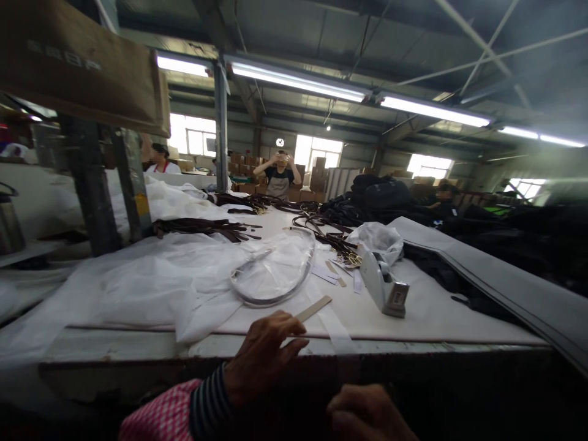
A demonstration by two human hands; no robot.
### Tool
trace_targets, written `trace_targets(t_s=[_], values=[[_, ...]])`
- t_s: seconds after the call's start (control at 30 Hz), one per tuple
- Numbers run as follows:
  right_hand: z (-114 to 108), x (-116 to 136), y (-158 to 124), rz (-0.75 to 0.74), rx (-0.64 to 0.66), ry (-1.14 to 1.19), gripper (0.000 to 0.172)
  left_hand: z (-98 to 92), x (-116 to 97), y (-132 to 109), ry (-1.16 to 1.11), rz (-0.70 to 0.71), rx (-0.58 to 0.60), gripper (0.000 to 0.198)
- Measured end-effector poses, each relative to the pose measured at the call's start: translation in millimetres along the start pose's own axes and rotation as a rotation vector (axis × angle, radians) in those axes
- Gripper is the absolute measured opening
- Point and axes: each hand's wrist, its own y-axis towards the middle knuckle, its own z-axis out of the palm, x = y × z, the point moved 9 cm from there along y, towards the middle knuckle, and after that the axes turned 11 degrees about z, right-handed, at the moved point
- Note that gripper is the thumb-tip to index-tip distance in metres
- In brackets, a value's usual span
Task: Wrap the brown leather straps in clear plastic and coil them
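My left hand [266, 349] is over the front edge of the table, palm down, fingers stretched forward and thumb apart. Just beyond its fingertips lies a flat beige strip [316, 307]. Lower down, in front of the table edge, my right hand [367, 411] is curled, dark and slightly blurred; whatever its fingers hold is hidden. Between the hands a translucent plastic strip [337, 331] hangs over the edge. Further in rests a looped strap [266, 301] in clear plastic. To the right of it stands a grey tape dispenser [384, 286].
Dark brown straps [206, 228] are heaped at the back, some with gold buckles [351, 259]. Plastic sheeting [138, 288] covers the table's left. Black goods [381, 193] pile up at the right, by a long pale panel [496, 275]. A person [278, 180] stands beyond the table.
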Motion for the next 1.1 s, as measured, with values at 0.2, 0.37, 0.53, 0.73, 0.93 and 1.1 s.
trace_targets(t_s=[0.2,0.37,0.53,0.73,0.93,1.1], values=[[-79.5,61.3,51.8,-0.178,-0.404,-0.27,0.03,48.4,57.0,61.3,0.349,0.047,0.275,0.018],[-73.6,52.4,87.0,-0.186,-0.411,-0.457,0.015,50.7,104.5,75.8,0.419,0.021,0.298,0.024],[-73.9,39.1,108.2,-0.102,-0.38,-0.416,0.015,29.2,160.6,86.1,0.472,-0.158,0.175,0.026],[-98.6,37.5,115.5,-0.047,-0.305,-0.096,0.029,14.8,157.3,89.2,0.375,-0.153,0.077,0.018],[-70.8,79.0,89.5,-0.061,-0.1,0.284,0.043,48.3,43.6,84.4,-0.233,0.377,0.129,0.057],[-88.3,88.3,18.8,-0.017,-0.084,0.37,0.04,81.4,44.3,83.0,-0.115,0.254,0.23,0.023]])
